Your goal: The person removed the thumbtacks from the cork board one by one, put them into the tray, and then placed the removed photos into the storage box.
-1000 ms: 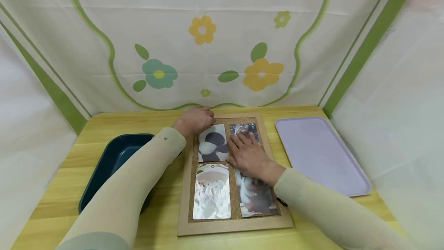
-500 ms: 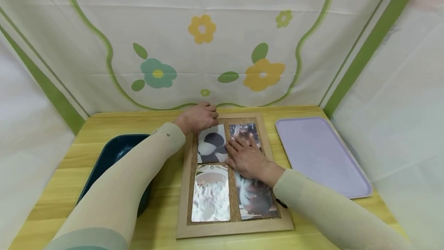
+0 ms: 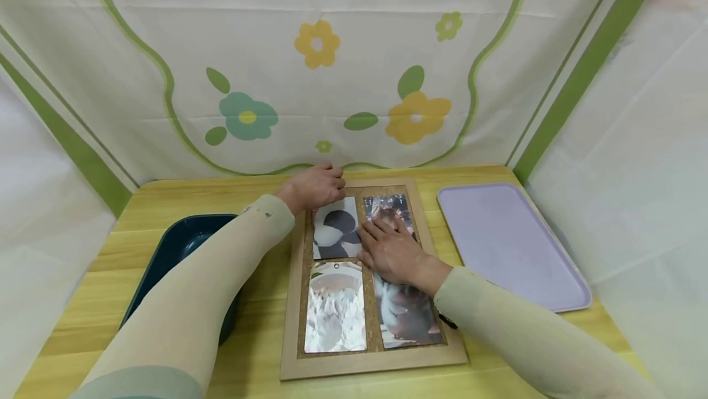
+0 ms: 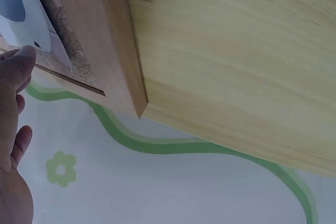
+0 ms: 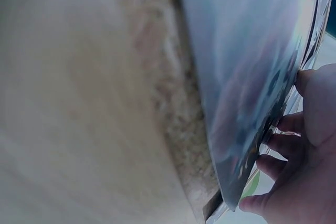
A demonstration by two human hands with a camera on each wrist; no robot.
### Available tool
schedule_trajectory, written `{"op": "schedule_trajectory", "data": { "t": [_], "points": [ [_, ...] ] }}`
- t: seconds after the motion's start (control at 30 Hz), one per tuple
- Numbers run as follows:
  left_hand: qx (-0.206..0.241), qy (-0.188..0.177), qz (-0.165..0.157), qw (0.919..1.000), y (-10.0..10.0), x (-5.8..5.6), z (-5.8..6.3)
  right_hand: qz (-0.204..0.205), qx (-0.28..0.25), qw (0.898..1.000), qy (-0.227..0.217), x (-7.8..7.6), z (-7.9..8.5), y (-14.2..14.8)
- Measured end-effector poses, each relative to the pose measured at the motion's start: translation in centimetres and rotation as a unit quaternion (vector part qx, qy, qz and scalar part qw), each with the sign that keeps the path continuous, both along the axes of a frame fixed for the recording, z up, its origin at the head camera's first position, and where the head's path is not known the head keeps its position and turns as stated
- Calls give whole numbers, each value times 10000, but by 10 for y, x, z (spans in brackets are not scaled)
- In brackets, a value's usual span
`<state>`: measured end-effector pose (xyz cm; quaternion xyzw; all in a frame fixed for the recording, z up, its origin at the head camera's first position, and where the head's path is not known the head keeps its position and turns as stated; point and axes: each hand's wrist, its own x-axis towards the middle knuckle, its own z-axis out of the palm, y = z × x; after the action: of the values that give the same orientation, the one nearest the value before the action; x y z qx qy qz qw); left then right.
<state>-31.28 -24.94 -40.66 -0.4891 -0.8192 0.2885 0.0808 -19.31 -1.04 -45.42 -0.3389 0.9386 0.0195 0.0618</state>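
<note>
My left hand (image 3: 315,189) is at the top edge of the upper left photo (image 3: 337,227), and a fingertip touches that edge. In the left wrist view, a small dark spot (image 4: 37,44) shows beside this fingertip; whether it is a pin or part of the print I cannot tell. My right hand (image 3: 393,254) rests spread across the upper right photo (image 3: 387,207) and the top of the lower right photo (image 3: 410,316). These photos lie on a wood-framed cork board (image 3: 372,319). A small round pin (image 3: 336,266) sits at the top of the lower left photo (image 3: 335,313).
A dark teal tray (image 3: 166,257) stands left of the board, partly behind my left sleeve. To the right lies a flat lilac tray (image 3: 514,239). A flower-patterned cloth (image 3: 354,67) hangs behind the wooden table (image 3: 260,325).
My left hand's fingers have risen slightly at the photo's top edge. My right hand stays in the same place on the photos.
</note>
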Motion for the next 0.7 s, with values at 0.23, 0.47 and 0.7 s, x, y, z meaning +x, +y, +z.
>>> {"op": "schedule_trajectory", "data": {
  "t": [0.23, 0.47, 0.7],
  "points": [
    [-77, 60, 20, 10000, -1, 0, -5, -11, 53, 9999, -87, 0, 1, -1],
    [-183, -1, 111, 9998, -1, 1, -6, -31, 123, 9998, -146, 0, 2, -2],
    [-78, -97, 348, 9993, -2, 2, -7, -22, 119, 9998, -138, -2, 2, -3]
  ]
}}
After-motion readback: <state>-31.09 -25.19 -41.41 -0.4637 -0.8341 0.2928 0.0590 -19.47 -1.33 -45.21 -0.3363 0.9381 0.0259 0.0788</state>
